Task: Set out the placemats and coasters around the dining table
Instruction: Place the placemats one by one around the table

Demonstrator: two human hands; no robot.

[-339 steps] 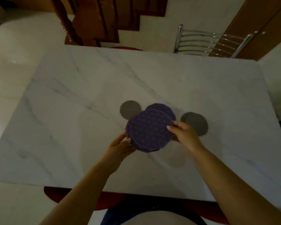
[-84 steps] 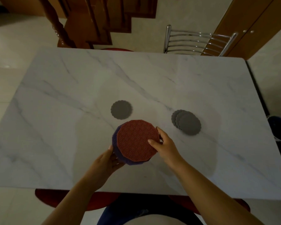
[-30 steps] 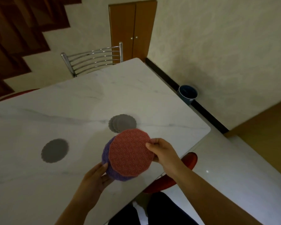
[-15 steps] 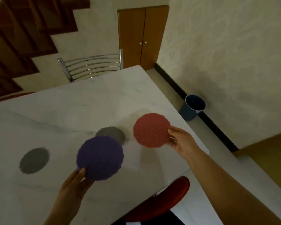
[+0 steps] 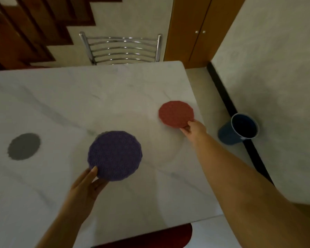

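My right hand pinches the near edge of a round red placemat, which is low over or on the white marble table close to its right edge. My left hand holds a round purple placemat by its near rim, above the table's middle. A single grey scalloped coaster lies flat on the table at the left. The stack of grey coasters seen before is hidden, probably behind the purple placemat.
A chrome-backed chair stands at the far side. A red chair seat pokes out under the near edge. A blue bucket sits on the floor by the wall, right of the table. Wooden cabinet doors and stairs are behind.
My right hand has carried the red placemat farther right and down toward the table's right edge. The left hand still holds the purple placemat, which now covers the grey coaster stack.
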